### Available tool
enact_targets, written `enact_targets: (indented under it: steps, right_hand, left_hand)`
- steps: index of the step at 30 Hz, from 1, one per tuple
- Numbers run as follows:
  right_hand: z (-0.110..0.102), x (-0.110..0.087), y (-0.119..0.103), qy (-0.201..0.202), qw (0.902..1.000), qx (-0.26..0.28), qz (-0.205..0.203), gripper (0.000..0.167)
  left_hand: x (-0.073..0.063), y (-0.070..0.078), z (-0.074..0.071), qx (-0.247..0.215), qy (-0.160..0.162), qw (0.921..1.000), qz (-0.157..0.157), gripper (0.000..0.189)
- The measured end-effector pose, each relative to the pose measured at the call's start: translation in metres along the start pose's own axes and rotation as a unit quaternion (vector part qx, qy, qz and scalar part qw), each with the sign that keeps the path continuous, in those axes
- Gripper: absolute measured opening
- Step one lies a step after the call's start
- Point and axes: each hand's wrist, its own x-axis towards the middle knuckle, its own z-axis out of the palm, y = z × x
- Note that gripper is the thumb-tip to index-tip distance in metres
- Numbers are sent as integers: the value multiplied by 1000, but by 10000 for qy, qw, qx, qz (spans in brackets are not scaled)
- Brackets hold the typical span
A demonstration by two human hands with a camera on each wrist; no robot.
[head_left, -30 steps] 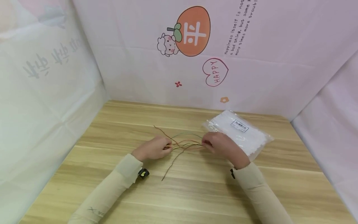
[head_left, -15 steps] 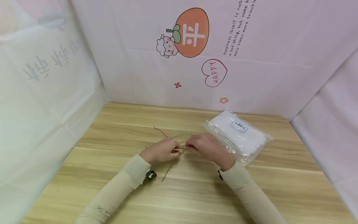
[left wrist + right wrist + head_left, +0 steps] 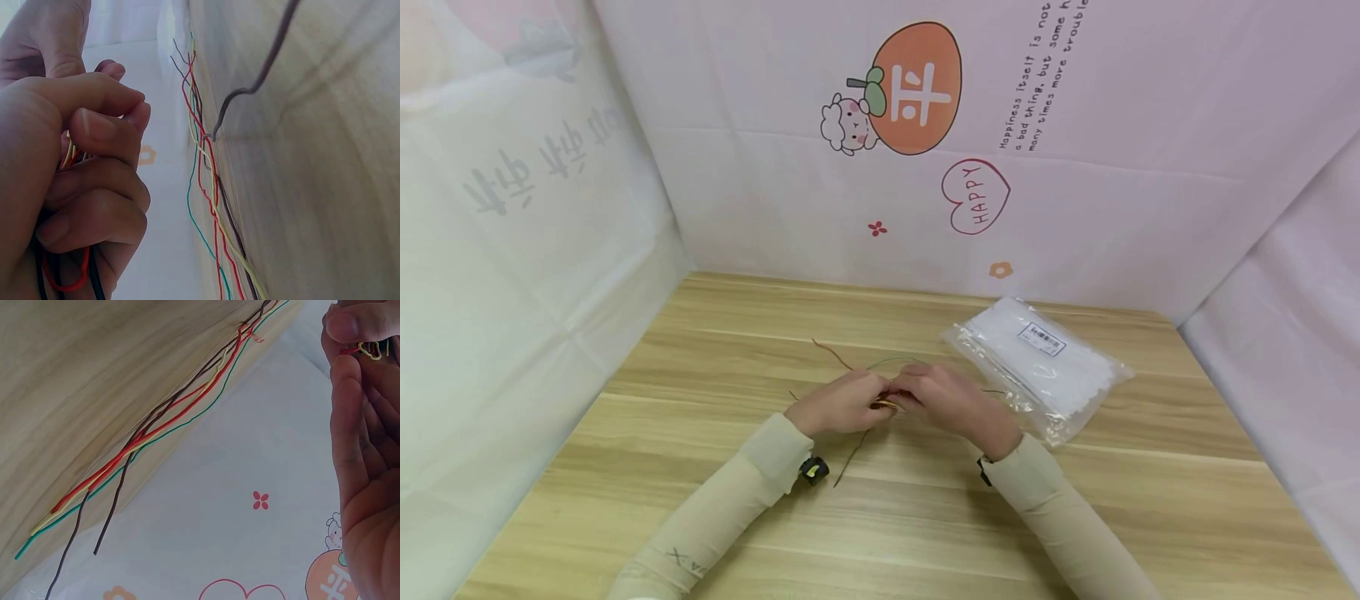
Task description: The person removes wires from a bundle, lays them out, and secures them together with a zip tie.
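In the head view my left hand [image 3: 846,402] and right hand [image 3: 940,400] meet fingertip to fingertip over the middle of the table. My left fingers curl round a small bundle of thin wires [image 3: 70,157], whose red and dark loops hang below the fist in the left wrist view. My right fingertips pinch at the same bundle, where yellow and red wire bits [image 3: 370,351] show between the digits. Beneath the hands lie loose wires [image 3: 131,447] in red, yellow, green and dark brown. One dark wire [image 3: 853,457] sticks out toward the near side.
A clear plastic bag [image 3: 1045,354] of white contents with a barcode label lies behind and right of the hands on the wood-grain table [image 3: 760,525]. A printed white cloth [image 3: 760,192] stands along the table's back edge, with more cloth at both sides.
My right hand has moved left along the wires up to my left hand, which has shifted slightly right. The gap of bare wires between the hands has closed.
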Motion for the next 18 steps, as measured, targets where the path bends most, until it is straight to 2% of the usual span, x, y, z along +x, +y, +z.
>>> enact_targets:
  steps: [7, 18]
  right_hand:
    - [-2, 0, -1, 189, 9997, 162, -6, 10]
    - [0, 2, -5, 537, 9981, 82, -300, 5]
  left_hand:
    - [2, -2, 3, -179, -21, 9997, 187, 12]
    - [4, -2, 5, -350, 76, 9993, 70, 17]
